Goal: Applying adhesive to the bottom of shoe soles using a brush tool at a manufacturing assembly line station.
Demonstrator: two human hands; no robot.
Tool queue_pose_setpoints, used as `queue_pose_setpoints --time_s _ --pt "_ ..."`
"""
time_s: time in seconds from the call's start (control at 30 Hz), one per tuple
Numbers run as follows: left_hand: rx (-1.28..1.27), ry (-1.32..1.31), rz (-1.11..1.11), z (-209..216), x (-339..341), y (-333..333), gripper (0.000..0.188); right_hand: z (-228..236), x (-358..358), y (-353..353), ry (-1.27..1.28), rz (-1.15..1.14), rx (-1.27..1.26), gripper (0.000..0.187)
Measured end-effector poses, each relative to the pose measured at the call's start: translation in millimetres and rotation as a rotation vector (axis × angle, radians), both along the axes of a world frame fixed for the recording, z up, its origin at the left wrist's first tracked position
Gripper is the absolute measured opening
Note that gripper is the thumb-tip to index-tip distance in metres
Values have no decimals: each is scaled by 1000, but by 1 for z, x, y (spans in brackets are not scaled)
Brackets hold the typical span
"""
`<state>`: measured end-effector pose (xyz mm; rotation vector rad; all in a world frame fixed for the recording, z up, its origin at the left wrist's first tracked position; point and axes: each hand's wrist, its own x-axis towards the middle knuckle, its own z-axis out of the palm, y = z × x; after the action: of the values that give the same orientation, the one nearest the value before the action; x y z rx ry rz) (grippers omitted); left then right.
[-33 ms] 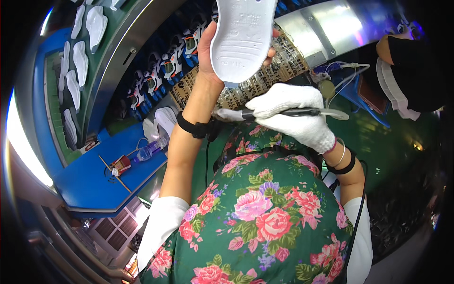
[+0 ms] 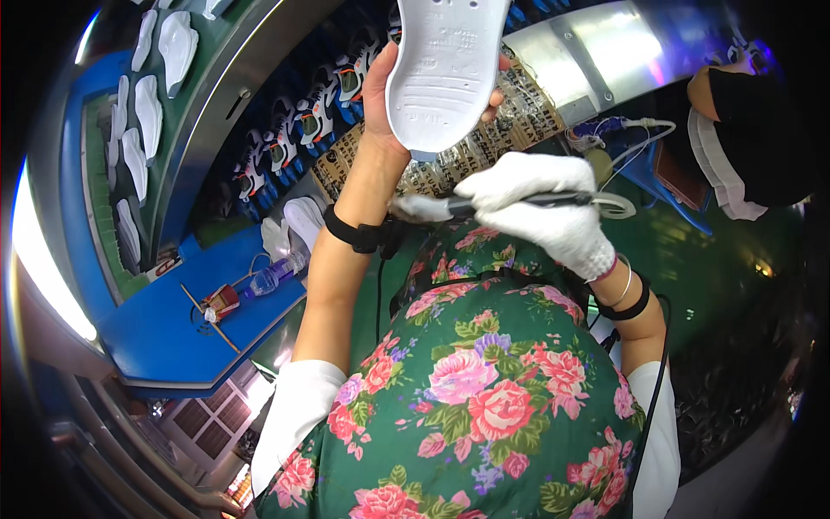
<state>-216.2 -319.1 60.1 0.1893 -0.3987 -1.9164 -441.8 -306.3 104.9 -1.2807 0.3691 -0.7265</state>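
Observation:
My left hand [image 2: 378, 91] is bare and closed round a white shoe sole [image 2: 437, 95], its thumb along the left edge and fingertips showing at the right edge. The sole is held up near the top of the head view, and its upper end is cut off there. My right hand [image 2: 536, 203], in a white knitted glove, grips a brush [image 2: 424, 208] with a black handle. The brush's pale, thick head points left, just below the sole and apart from it, close to my left wrist. A clear tube [image 2: 614, 206] leaves the handle's rear end. The right fingers are slightly blurred.
A padded roll [image 2: 519, 108] wrapped in printed tape lies behind the hands. Beyond it, several white-and-black shoes [image 2: 281, 138] stand in a row. White soles [image 2: 147, 117] rest on a green belt at the left. A blue table [image 2: 164, 346] holds a bottle [image 2: 268, 277].
The sole has come slightly lower in view with my left hand still round it. My right hand and the brush have shifted a little to the right.

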Motion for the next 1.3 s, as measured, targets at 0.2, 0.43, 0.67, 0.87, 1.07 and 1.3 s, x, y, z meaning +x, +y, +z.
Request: queue_pose_setpoints --time_s 0.2,0.43,0.67,0.87,1.07,1.3 --pt "92 -8 29 -2 -2 3 90 -6 -8 -5 176 30 136 16" --pt "425 11 151 1 -27 21 71 2 -15 -47 246 -240 -170 16" --pt "341 30 48 -3 -46 33 78 -2 -9 -105 128 -572 -732 19" --pt "469 182 160 6 -33 25 76 -4 -16 -36 166 -342 -910 20" --pt "222 101 67 -5 -18 16 78 -11 -31 -8 -115 168 270 14" --pt "248 86 115 9 -24 8 80 -9 -24 -24 1 -191 224 11"
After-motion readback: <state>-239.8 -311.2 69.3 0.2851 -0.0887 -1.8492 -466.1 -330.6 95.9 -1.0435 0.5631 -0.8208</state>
